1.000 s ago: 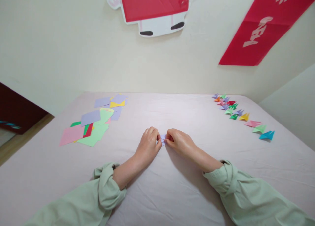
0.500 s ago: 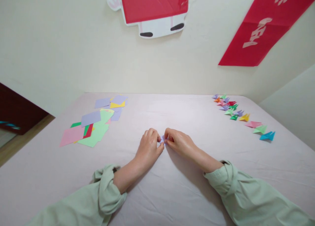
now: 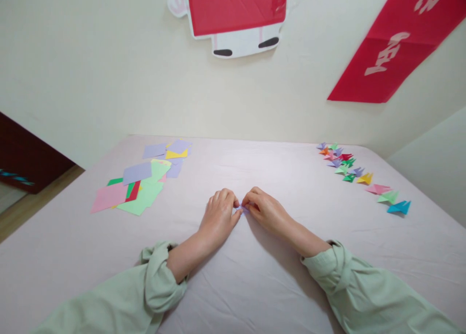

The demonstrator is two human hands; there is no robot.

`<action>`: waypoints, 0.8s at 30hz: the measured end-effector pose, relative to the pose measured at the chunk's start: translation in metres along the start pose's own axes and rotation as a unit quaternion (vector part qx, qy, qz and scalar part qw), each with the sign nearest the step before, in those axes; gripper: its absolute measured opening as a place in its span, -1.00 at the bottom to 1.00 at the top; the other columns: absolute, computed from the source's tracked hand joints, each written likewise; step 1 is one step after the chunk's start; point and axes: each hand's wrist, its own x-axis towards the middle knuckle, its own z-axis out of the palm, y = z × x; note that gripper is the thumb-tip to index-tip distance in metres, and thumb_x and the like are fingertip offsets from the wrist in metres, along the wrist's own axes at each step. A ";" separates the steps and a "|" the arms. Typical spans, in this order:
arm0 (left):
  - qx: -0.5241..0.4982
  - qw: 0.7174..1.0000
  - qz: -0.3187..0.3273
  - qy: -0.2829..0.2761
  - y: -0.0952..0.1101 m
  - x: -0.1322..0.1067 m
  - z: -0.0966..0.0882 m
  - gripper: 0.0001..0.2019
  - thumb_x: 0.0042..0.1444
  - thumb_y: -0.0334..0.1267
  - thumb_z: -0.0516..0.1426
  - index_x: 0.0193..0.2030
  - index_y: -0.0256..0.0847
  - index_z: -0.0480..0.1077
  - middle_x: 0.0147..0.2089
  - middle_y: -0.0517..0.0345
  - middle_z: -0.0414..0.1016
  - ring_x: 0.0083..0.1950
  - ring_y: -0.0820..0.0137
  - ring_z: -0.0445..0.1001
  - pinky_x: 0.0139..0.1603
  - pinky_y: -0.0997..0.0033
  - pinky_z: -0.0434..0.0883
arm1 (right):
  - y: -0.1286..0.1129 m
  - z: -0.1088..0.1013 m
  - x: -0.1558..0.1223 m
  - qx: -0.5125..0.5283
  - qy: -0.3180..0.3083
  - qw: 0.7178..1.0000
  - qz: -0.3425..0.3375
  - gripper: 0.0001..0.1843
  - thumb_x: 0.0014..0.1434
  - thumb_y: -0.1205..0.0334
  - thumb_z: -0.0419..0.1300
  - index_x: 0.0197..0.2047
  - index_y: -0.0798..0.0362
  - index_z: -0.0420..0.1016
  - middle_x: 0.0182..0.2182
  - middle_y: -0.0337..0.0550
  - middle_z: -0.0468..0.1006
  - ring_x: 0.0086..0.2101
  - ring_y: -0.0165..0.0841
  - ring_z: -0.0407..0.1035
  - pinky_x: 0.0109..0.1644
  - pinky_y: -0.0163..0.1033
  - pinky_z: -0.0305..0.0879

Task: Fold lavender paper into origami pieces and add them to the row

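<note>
A small piece of purple paper (image 3: 241,208) is pinched between my two hands at the middle of the table. Only slivers of it show, so its folded shape is mostly hidden by fingers. My left hand (image 3: 220,212) grips its left side between thumb and fingers. From the right, my right hand (image 3: 267,210) pinches the other side, its fingertips almost meeting those of the left. Both hands rest low over the pale tabletop cloth (image 3: 233,275).
Loose paper sheets in pink (image 3: 109,198), green (image 3: 140,200) and purple (image 3: 137,173) overlap at the left. Along the right runs a line of several folded paper figures, a blue one (image 3: 399,208) nearest. Behind the table stands a wall with a red banner (image 3: 378,52).
The hands have drawn slightly closer together, and less of the purple paper shows between them. The whole view has shifted and tilted a little.
</note>
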 end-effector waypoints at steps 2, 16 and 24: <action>0.005 1.000 0.007 -0.003 -0.002 0.000 -0.001 -0.90 0.15 -0.30 0.16 -0.24 -0.15 0.28 -0.14 0.14 0.35 -0.05 0.26 0.31 -0.02 0.21 0.29 | -0.001 0.000 0.000 -0.005 -0.005 1.000 0.004 -0.77 0.19 0.49 0.05 -0.24 0.07 0.50 -0.27 -0.15 0.43 -0.26 -0.39 0.35 -0.16 -0.33 0.20; 0.030 0.999 0.010 0.008 0.003 -0.003 0.000 -0.88 0.16 -0.29 0.17 -0.24 -0.15 0.26 -0.14 0.13 0.35 -0.06 0.27 0.31 -0.05 0.24 0.29 | 0.003 0.004 0.001 -0.028 0.002 1.000 0.013 -0.72 0.22 0.44 0.06 -0.13 0.01 0.55 -0.31 -0.17 0.46 -0.31 -0.40 0.36 -0.20 -0.34 0.19; -0.020 1.000 -0.015 0.011 -0.003 0.001 0.002 -0.95 0.17 -0.35 0.12 -0.31 -0.16 0.31 -0.17 0.13 0.36 -0.08 0.28 0.32 -0.05 0.26 0.28 | -0.001 0.005 0.007 -0.061 -0.006 0.998 0.034 -0.78 0.22 0.41 0.08 -0.15 -0.01 0.48 -0.35 -0.25 0.40 -0.35 -0.43 0.31 -0.25 -0.36 0.12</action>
